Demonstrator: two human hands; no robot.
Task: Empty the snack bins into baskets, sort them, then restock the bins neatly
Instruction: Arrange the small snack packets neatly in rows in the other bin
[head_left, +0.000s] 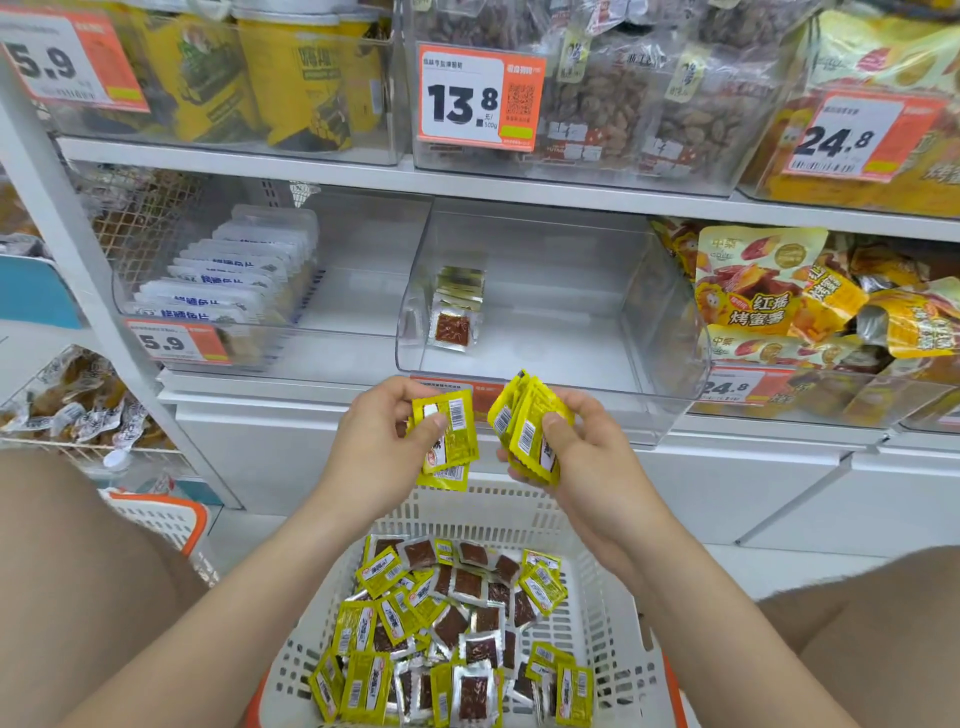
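My left hand (384, 441) pinches a couple of small yellow snack packets (449, 436) by their edge. My right hand (582, 447) grips a fanned stack of the same yellow packets (524, 421). Both hands hover above a white plastic basket (602, 613) that holds several loose yellow and brown packets (457, 623). Just behind the hands stands a clear plastic bin (571, 312) on the middle shelf. A short upright row of packets (457, 306) stands at the bin's left side; the rest of its floor is bare.
The clear bin to the left holds white packs (234, 275) in a row. Right of the middle bin lie yellow sweet-potato bags (810, 301). Price tags hang on the bins above. A second white basket (166, 514) sits at the left by my knee.
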